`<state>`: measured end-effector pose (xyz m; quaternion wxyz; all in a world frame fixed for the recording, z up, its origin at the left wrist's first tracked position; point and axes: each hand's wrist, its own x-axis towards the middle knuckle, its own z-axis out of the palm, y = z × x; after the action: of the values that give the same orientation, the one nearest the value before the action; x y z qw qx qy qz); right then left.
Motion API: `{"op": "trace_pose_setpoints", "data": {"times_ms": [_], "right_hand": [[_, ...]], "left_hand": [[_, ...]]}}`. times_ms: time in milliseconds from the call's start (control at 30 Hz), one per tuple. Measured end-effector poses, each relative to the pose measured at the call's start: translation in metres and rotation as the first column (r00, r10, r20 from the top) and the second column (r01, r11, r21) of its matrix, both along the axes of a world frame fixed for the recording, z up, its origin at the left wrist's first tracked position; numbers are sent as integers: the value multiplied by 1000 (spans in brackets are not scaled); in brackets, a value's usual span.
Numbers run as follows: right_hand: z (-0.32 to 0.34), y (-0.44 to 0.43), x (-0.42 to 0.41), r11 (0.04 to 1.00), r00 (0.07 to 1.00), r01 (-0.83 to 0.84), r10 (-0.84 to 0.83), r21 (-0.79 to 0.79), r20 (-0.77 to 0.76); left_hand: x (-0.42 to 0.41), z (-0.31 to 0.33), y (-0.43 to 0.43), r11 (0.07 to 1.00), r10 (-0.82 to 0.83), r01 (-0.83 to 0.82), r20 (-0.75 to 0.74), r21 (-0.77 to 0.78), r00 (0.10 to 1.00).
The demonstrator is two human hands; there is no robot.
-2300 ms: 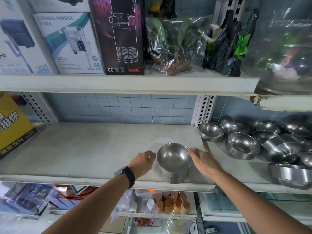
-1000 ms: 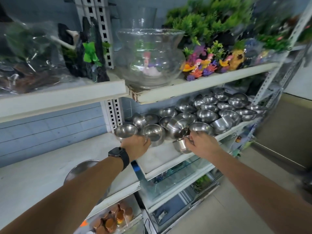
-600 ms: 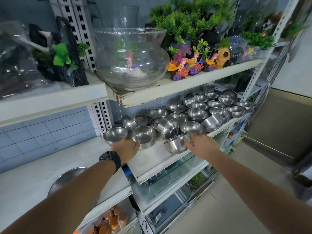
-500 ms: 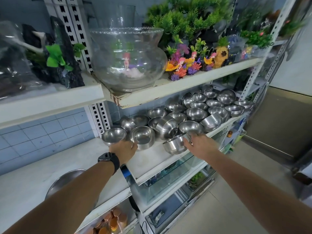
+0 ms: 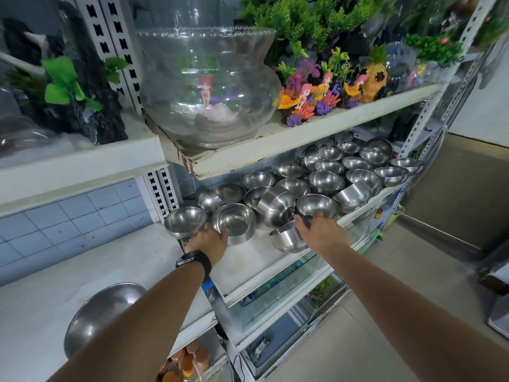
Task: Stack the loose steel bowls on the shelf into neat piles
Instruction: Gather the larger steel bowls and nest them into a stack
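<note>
Several loose steel bowls crowd the right shelf board, some upright and some tipped. My left hand grips the near rim of the leftmost bowl, and its thumb side touches the neighbouring bowl. My right hand hooks its fingers over the near rim of an upright bowl. A tilted bowl lies against its thumb side. A pile of stacked bowls sits low on the left shelf, partly hidden by my left forearm.
A glass fishbowl overhangs the upper shelf directly above the bowls. Plastic aquarium ornaments and plants line that shelf. Glass tanks sit below. A perforated upright post divides the two shelf sections.
Both hands left the pile on the left shelf and reached right to the loose bowls. In the last half second they have hardly moved.
</note>
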<state>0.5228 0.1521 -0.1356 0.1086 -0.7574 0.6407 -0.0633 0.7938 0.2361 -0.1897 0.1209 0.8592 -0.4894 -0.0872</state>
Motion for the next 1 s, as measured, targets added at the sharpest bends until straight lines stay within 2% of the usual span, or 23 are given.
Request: {"op": "trace_pose_setpoints", "data": {"times_ms": [133, 300, 433, 500, 600, 767, 900, 1000], "right_hand": [[-3, -1, 3, 1000, 1000, 8, -8, 29, -4], [-6, -2, 5, 993, 998, 40, -44, 109, 34], [-4, 4, 6, 960, 969, 75, -134, 270, 205], [-2, 9, 7, 935, 929, 74, -192, 348, 318], [-3, 11, 8, 907, 877, 78, -260, 414, 404], [-8, 3, 11, 876, 831, 66, -313, 477, 460], [-8, 2, 8, 870, 820, 70, -329, 488, 469], [-9, 3, 6, 872, 828, 72, -323, 484, 459]], "left_hand": [[-2, -6, -10, 991, 77, -93, -162, -93, 984], [-2, -16, -16, 985, 108, -144, -307, -95, 946], [-10, -14, -17, 968, 132, -230, -575, -101, 808], [-12, -17, -19, 956, 135, -270, -640, -117, 756], [-13, -22, -25, 946, 158, -307, -673, -107, 723], [-16, -18, -21, 938, 163, -329, -701, -107, 694], [-10, -15, -15, 957, 172, -272, -563, -97, 808], [-1, -14, -8, 967, 164, -242, -524, -83, 835]]}}
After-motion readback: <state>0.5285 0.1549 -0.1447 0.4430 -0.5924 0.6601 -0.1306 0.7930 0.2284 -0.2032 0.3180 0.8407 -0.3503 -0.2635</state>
